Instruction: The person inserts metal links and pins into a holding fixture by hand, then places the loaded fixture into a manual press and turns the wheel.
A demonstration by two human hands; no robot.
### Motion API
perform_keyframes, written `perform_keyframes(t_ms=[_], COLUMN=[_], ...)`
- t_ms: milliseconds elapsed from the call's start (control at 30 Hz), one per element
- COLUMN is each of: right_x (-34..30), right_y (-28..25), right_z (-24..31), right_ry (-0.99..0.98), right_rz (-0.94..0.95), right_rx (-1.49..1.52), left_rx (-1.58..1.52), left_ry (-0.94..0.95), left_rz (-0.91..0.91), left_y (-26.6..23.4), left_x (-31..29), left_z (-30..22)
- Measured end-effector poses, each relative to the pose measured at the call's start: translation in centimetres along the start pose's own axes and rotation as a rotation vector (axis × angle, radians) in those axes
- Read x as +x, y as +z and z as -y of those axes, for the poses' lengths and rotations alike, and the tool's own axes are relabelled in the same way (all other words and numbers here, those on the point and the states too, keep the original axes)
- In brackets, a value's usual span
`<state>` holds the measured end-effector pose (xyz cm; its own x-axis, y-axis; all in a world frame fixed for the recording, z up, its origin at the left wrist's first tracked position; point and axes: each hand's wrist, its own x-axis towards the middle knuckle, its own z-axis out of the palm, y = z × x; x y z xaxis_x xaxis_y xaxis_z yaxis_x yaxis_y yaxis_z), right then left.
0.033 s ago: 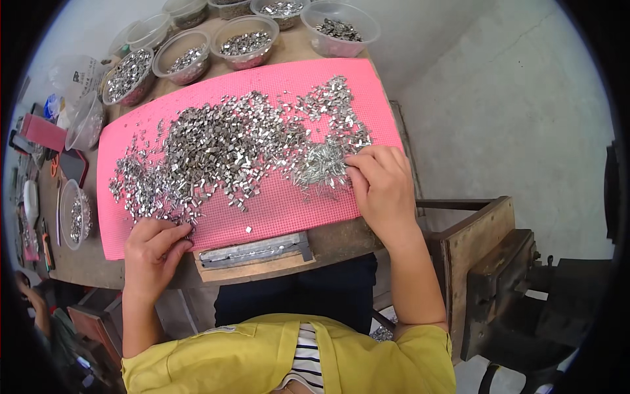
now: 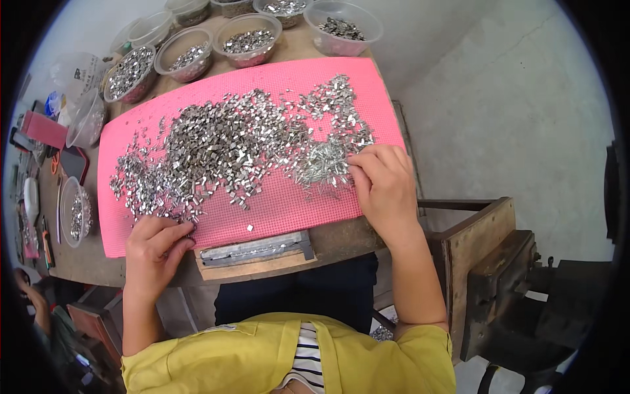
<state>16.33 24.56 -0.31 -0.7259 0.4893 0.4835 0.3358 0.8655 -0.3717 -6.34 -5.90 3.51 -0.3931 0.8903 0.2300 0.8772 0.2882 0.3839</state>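
Observation:
A pink textured mat carries a wide spread of small silvery metal pieces, mostly little rectangular blocks. Toward its right side lies a heap of thin short metal pins. My right hand rests at that heap's right edge, thumb and forefinger closed together; what they pinch, if anything, is too small to make out. At the mat's near left edge, my left hand is closed in a pinch beside the lowest pieces. Dark bits show at its fingertips, but I cannot tell what they are. One square piece lies apart near the front.
Clear plastic bowls of metal pieces, such as one bowl, line the table's back. Another bowl sits left of the mat, near orange-handled scissors. A grey bar lies along the front edge. A wooden drawer juts out at right.

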Motion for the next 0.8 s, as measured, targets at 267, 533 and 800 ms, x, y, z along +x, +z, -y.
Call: perform_keyframes(t_ms=[267, 533, 800], right_x=[0.0, 2.2, 4.2], right_y=[-0.2, 1.5, 4.4], right_z=[-0.3, 3.3, 5.4], right_ry=[-0.023, -0.142, -0.256], right_rz=[-0.022, 0.024, 0.121], right_rx=[-0.018, 0.166, 0.108], left_rx=[0.043, 0.081, 0.092], left_ry=[0.024, 0.047, 0.016], left_rz=[-0.019, -0.047, -0.053], left_y=[0.5, 1.0, 1.3], left_x=[0.1, 0.0, -0.2], left_z=[-0.3, -0.2, -0.7])
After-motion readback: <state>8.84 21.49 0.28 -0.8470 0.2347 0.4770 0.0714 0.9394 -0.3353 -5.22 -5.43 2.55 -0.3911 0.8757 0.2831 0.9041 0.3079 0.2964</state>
